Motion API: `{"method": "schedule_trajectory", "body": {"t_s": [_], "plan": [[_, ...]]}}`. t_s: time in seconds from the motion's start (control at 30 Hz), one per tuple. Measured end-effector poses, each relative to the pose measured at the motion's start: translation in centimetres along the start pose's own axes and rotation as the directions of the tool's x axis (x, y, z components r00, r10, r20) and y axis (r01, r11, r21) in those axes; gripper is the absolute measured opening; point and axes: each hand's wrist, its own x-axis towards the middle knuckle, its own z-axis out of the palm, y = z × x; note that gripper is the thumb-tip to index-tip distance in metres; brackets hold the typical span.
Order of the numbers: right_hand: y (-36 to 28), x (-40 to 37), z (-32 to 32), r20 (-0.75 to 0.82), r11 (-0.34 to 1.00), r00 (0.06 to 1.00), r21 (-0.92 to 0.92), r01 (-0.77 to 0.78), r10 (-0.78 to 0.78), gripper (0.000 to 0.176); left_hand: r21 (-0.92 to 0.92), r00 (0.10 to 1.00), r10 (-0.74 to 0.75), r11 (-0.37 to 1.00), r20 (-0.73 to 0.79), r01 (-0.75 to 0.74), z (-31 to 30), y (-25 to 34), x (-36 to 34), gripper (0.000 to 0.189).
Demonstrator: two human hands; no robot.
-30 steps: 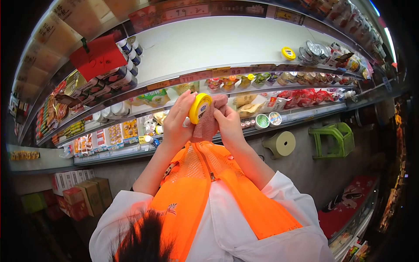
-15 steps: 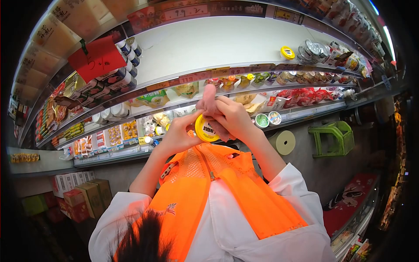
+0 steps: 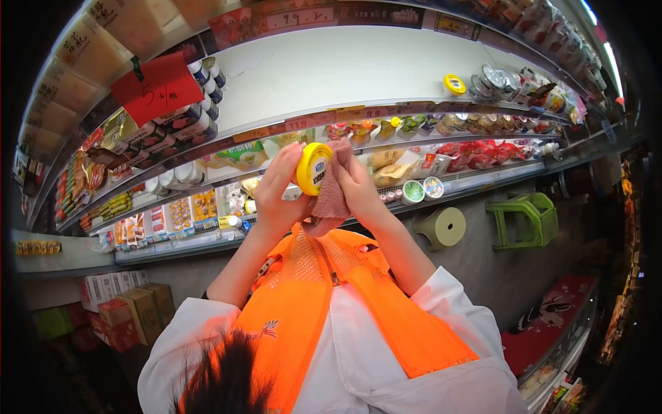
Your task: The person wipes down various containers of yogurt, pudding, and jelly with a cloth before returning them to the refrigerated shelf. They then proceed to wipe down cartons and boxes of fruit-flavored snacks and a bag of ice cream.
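1. Yellow-lidded round tub is held up between two hands in front of chilled shop shelves, its lid tilted toward the camera.
2. Left hand has its fingers curled firmly round the tub's left side.
3. Right hand is closed on a pink cloth and presses it against the tub's right side. The cloth hangs down between the wrists.
4. Orange mesh vest lies just below the hands.
5. Green plastic stool stands on the floor to the right.
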Motion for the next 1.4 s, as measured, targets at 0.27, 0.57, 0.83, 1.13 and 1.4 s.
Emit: {"method": "schedule_trajectory", "body": {"t_s": [0.27, 0.57, 0.83, 1.13, 1.4], "plan": [[-0.7, -0.5, -0.8, 0.144, 0.986, 0.986, -0.157, -0.059, 0.082, 0.057, -0.308, 0.917, -0.365, 0.865, 0.158, 0.397, -0.3, -0.1, -0.2, 0.065], [2.2, 0.4, -0.3, -0.145, 0.895, 0.981, -0.442, 0.055, -0.132, 0.038, -0.209, 0.921, -0.270, 0.919, 0.280, 0.333, -0.3, 0.0, -0.6, 0.058], [2.5, 0.3, -0.6, -0.191, 0.925, 0.961, -0.359, 0.123, -0.202, 0.025, -0.501, 0.780, -0.549, 0.605, 0.300, 0.619, -0.5, 0.9, -0.4, 0.054], [1.3, -0.9, -0.9, -0.070, 0.846, 0.987, -0.526, 0.086, -0.143, 0.020, -0.360, 0.791, -0.425, 0.723, 0.440, 0.589, -2.5, -0.7, 0.5, 0.049], [0.9, -0.7, -2.0, 0.220, 0.554, 0.904, -0.728, 0.403, -0.367, 0.019, -0.393, 0.527, -0.337, 0.391, 0.780, 0.832, -2.9, -1.6, 1.4, 0.048]]}}
